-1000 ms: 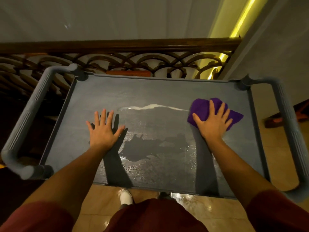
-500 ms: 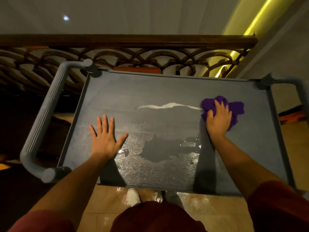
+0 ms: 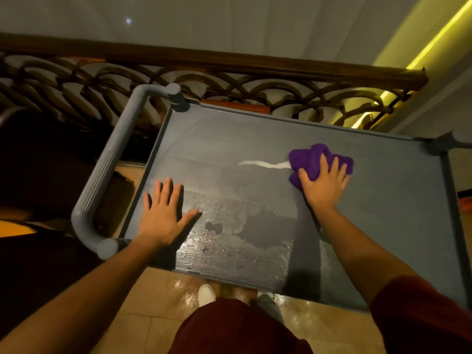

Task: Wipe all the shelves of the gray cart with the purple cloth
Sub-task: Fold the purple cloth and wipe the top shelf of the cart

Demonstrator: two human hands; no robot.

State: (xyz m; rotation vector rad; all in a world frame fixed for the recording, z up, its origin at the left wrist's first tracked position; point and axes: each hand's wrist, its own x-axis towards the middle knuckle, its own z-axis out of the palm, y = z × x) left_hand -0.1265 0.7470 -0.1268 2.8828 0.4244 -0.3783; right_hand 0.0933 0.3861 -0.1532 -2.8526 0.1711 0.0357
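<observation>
The gray cart's top shelf (image 3: 219, 139) fills the middle of the view, wet and shiny near its front half with a white streak (image 3: 263, 164) across its middle. A bunched purple cloth (image 3: 310, 158) lies on the right part of the shelf. My right hand (image 3: 324, 183) presses down on the cloth, fingers spread over it. My left hand (image 3: 163, 215) rests flat on the shelf's left front part, fingers apart, holding nothing. The lower shelves are hidden beneath the top one.
The cart's gray handle (image 3: 107, 169) curves along its left end. A dark wooden railing (image 3: 229, 80) with curved ironwork runs right behind the cart. Wet, glossy floor tiles (image 3: 163, 302) and a white shoe (image 3: 207, 295) show below the front edge.
The view has shifted so the cart sits further right and tilted. My right hand has slid the cloth up to the right end of the white streak. My left hand stays flat.
</observation>
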